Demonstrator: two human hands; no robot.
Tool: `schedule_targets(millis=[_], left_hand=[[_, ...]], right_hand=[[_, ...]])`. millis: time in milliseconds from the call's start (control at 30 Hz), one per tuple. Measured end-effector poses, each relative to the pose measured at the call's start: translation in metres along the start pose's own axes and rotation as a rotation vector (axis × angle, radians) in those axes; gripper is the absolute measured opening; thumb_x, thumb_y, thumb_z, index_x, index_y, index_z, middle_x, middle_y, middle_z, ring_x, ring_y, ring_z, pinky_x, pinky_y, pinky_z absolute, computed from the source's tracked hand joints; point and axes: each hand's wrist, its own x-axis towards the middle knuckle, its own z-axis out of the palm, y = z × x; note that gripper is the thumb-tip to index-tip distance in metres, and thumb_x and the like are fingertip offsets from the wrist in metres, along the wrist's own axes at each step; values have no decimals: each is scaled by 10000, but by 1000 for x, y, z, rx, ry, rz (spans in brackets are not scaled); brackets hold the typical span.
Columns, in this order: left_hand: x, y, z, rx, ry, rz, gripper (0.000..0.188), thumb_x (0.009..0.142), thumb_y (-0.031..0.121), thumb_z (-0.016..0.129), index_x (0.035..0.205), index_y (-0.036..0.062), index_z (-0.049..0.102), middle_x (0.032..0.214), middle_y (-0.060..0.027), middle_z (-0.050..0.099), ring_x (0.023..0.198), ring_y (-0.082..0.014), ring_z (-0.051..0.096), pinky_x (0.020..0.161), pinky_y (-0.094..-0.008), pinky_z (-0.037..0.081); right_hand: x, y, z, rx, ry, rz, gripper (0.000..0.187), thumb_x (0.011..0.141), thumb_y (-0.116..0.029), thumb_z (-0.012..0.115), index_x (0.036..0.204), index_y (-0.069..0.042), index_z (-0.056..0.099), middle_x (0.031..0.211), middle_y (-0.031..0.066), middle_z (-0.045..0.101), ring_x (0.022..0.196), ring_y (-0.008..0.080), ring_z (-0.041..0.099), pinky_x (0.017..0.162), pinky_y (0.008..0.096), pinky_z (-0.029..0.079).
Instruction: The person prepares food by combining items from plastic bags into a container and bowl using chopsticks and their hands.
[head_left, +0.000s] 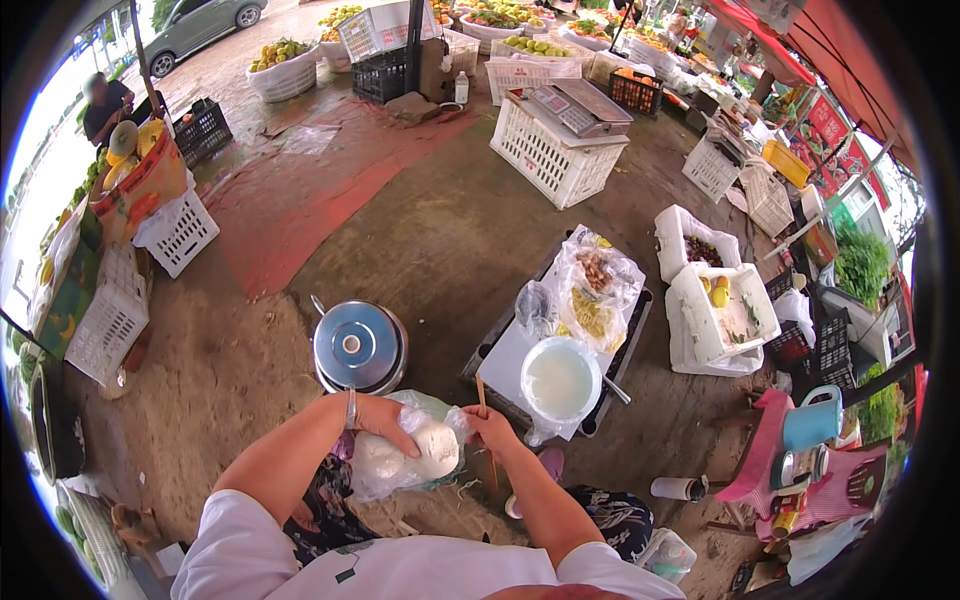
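My left hand (390, 422) is closed round a white steamed bun (437, 452) in a clear plastic bag (378, 472), over my lap. The bun's pale, rounded end shows at the bag's mouth. Close by on the right, my right hand (491, 431) is closed on thin brown chopsticks (481, 388), and its fingertips also pinch the bag's edge. Beyond that hand stands a white bowl (590, 374) of cloudy pale liquid, with a spoon handle sticking out. Behind the bowl, plastic bags of yellow and brown food (600, 290) lie on a low table.
A round metal pot (352, 340) with a lid stands on the ground ahead of my left arm. White foam boxes (722, 315) with fruit sit at the right. Further off is a scale (570, 105) on a white crate (545, 160). A pink-covered stool (765, 440) holds a blue jug (812, 420).
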Motion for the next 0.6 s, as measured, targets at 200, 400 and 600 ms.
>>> schedule_targets(millis=[200, 400, 600], left_hand=[[24, -31, 1, 349, -6, -71, 616, 643, 411, 760, 1110, 56, 572, 1021, -74, 619, 919, -176, 582, 815, -309, 455], [38, -29, 3, 512, -32, -151, 604, 659, 407, 754, 1120, 63, 569, 1051, -77, 613, 966, -181, 559, 864, -311, 423], [39, -41, -2, 591, -22, -148, 652, 648, 477, 736, 1130, 70, 571, 1075, -96, 607, 988, -208, 558, 870, -317, 418]], right_hand=[[-17, -20, 18, -327, 218, -311, 182, 825, -165, 600, 947, -30, 601, 763, 45, 586, 569, 101, 567, 551, 246, 472], [-30, -7, 21, -449, 323, -679, 138, 818, -93, 598, 931, -15, 596, 938, 67, 584, 584, 110, 567, 550, 241, 468], [-31, 6, 27, -406, 307, -674, 134, 835, -116, 598, 928, -20, 595, 889, 49, 589, 569, 90, 552, 537, 227, 460]])
